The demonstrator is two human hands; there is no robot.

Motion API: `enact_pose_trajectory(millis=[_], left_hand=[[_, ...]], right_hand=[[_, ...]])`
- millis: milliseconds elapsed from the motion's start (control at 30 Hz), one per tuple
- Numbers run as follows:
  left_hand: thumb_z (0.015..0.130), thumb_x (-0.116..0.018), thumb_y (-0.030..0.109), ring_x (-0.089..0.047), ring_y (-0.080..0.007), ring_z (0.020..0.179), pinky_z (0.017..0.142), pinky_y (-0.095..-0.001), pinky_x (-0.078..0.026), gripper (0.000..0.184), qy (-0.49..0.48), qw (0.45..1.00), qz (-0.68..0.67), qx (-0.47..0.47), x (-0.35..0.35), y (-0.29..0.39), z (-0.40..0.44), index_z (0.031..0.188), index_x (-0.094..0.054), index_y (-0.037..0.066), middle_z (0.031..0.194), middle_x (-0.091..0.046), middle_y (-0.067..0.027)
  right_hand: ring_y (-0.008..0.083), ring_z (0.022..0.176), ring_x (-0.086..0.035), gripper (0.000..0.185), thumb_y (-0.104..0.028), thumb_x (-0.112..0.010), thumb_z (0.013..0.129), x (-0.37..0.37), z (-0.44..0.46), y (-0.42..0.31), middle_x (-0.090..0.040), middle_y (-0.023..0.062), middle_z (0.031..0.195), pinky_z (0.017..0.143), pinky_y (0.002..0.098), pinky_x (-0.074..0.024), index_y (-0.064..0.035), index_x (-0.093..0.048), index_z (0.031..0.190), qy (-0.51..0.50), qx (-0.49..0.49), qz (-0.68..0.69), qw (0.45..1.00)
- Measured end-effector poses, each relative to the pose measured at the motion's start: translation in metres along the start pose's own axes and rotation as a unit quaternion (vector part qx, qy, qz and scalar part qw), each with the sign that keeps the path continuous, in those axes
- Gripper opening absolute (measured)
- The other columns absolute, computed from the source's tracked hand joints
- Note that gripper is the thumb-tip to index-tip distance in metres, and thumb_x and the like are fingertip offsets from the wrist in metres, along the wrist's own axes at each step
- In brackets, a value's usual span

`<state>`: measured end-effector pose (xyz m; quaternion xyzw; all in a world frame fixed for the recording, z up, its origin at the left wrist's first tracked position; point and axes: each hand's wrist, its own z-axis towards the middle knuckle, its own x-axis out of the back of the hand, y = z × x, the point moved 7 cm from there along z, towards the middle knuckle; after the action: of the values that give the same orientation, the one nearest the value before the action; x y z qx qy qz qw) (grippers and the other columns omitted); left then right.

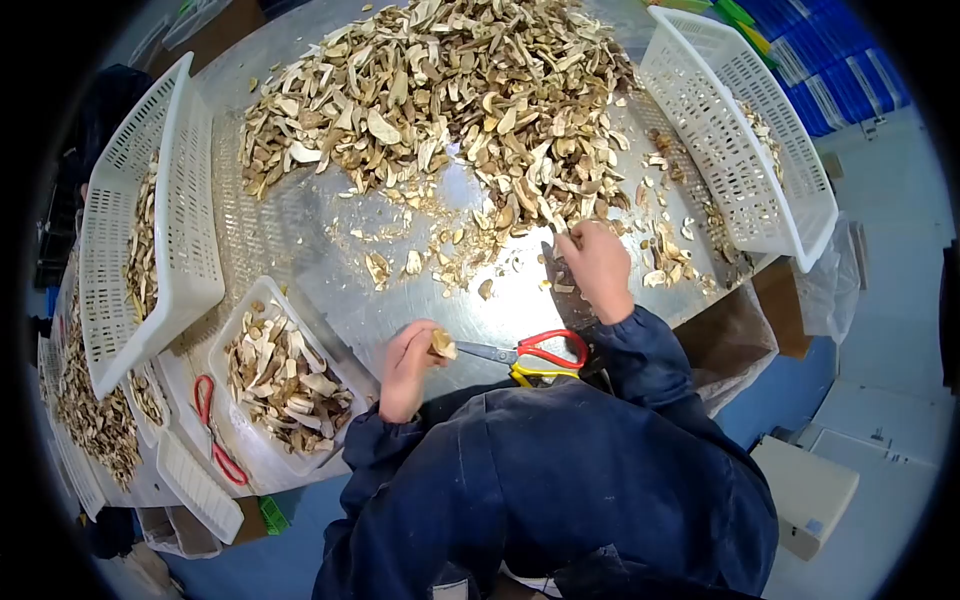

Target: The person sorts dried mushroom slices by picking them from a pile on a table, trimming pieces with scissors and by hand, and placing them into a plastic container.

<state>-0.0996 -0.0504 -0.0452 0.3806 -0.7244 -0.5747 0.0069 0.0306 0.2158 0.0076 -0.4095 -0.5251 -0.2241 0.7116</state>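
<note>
A large pile of dried mushroom slices (440,90) covers the far part of the metal table (380,330). My left hand (408,368), near the table's front edge, has its fingers closed on a pale yellowish mushroom slice (443,345). At the pile's near edge, on the right, my right hand (600,268) reaches with its fingertips pressed together; what lies between them is too small to make out. Between my hands lie red-handled scissors (550,348), their blades pointing left, with a yellow handle (535,375) beside them.
A white basket (180,230) stands tilted at the left, another (740,130) at the right. A white tray of larger slices (330,365) sits left of my left hand, beside other red-handled scissors (212,430). Crumbs (450,255) lie mid-table.
</note>
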Motion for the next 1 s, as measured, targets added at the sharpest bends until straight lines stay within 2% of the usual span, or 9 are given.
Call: enact_pose_trajectory(millis=[33,133,267,333,400,533,667,900,1000], left_hand=[[0.095,-0.045,0.02,-0.053,-0.0143,0.075,0.066,-0.0296,-0.044,0.02,-0.056,0.99,-0.129,0.021,-0.014,-0.002,0.004,0.1,-0.057,0.005,0.082,-0.055,-0.003],[0.096,-0.042,0.024,-0.051,-0.014,0.074,0.067,-0.0276,-0.043,0.024,-0.113,0.97,-0.208,0.055,-0.054,0.011,0.01,0.112,-0.052,0.008,0.09,-0.054,-0.0035],[0.095,-0.048,0.018,-0.051,-0.0111,0.08,0.069,-0.0256,-0.044,0.024,-0.05,0.994,-0.083,0.041,-0.078,0.006,0.028,0.115,-0.051,0.005,0.094,-0.053,-0.0029],[0.09,-0.059,0.014,-0.053,-0.0084,0.078,0.069,-0.0233,-0.045,0.027,-0.05,0.996,-0.065,0.024,-0.082,-0.003,0.039,0.114,-0.05,0.004,0.093,-0.055,-0.0016],[0.091,-0.058,0.014,-0.053,-0.0078,0.078,0.069,-0.0233,-0.045,0.026,-0.06,0.994,-0.079,0.035,-0.082,-0.007,0.039,0.113,-0.051,0.003,0.092,-0.056,-0.0014],[0.093,-0.055,0.013,-0.052,-0.007,0.078,0.067,-0.0228,-0.043,0.019,-0.01,0.987,-0.154,0.041,-0.072,-0.005,0.035,0.109,-0.052,0.002,0.09,-0.057,-0.002],[0.093,-0.054,0.013,-0.051,-0.0076,0.076,0.066,-0.022,-0.041,0.018,0.014,0.985,-0.17,0.039,-0.073,-0.003,0.03,0.108,-0.052,0.002,0.091,-0.057,-0.0028],[0.093,-0.053,0.008,-0.049,-0.0088,0.074,0.067,-0.0235,-0.041,0.015,-0.015,0.993,-0.102,0.057,-0.078,-0.009,0.027,0.107,-0.052,0.003,0.09,-0.057,-0.0022],[0.093,-0.053,0.011,-0.047,-0.0072,0.07,0.064,-0.0218,-0.039,0.012,-0.033,0.971,-0.216,0.097,-0.074,-0.018,0.029,0.103,-0.057,0.005,0.084,-0.054,0.0005]], right_hand=[[0.0339,0.068,-0.06,0.027,-0.031,-0.064,0.078,-0.006,0.004,-0.004,-0.061,0.0143,0.076,0.059,0.042,-0.0459,-0.0038,-0.061,0.078,-0.007,0.009,-0.023,1.0],[0.0329,0.069,-0.061,0.023,-0.027,-0.065,0.075,-0.019,0.007,-0.009,-0.06,0.0139,0.079,0.061,0.0415,-0.0466,-0.0049,-0.058,0.077,-0.045,0.024,-0.064,0.997],[0.0306,0.071,-0.06,0.018,-0.021,-0.064,0.076,0.018,-0.025,-0.051,-0.057,0.0119,0.079,0.061,0.0397,-0.0464,-0.0057,-0.056,0.079,-0.08,0.106,0.159,0.978],[0.03,0.075,-0.06,0.017,-0.018,-0.064,0.077,0.028,-0.049,-0.078,-0.058,0.0107,0.084,0.062,0.0368,-0.0476,-0.0063,-0.056,0.086,-0.128,0.152,0.174,0.964],[0.0257,0.077,-0.061,0.023,-0.013,-0.066,0.077,0.028,-0.06,-0.085,-0.059,0.0084,0.087,0.064,0.0324,-0.0492,-0.0061,-0.057,0.097,-0.146,0.193,0.209,0.948],[0.0088,0.077,-0.058,0.028,-0.006,-0.065,0.082,0.008,-0.068,-0.061,-0.06,0.0035,0.09,0.065,0.0226,-0.0481,-0.0012,-0.057,0.108,-0.276,0.033,0.413,0.867],[0.0043,0.073,-0.054,0.014,-0.006,-0.059,0.087,-0.013,-0.088,-0.061,-0.058,-0.001,0.083,0.063,0.0203,-0.0454,0.0001,-0.058,0.1,-0.326,-0.109,0.574,0.743],[0.0017,0.063,-0.045,0.008,-0.008,-0.058,0.087,-0.031,-0.088,-0.063,-0.054,-0.0042,0.07,0.055,0.0186,-0.0373,-0.0001,-0.058,0.084,-0.249,-0.065,0.555,0.791],[0.0026,0.063,-0.045,0.013,-0.012,-0.06,0.086,-0.023,-0.083,-0.065,-0.055,-0.0032,0.067,0.057,0.02,-0.0386,0.0003,-0.059,0.083,-0.315,-0.041,0.533,0.784]])
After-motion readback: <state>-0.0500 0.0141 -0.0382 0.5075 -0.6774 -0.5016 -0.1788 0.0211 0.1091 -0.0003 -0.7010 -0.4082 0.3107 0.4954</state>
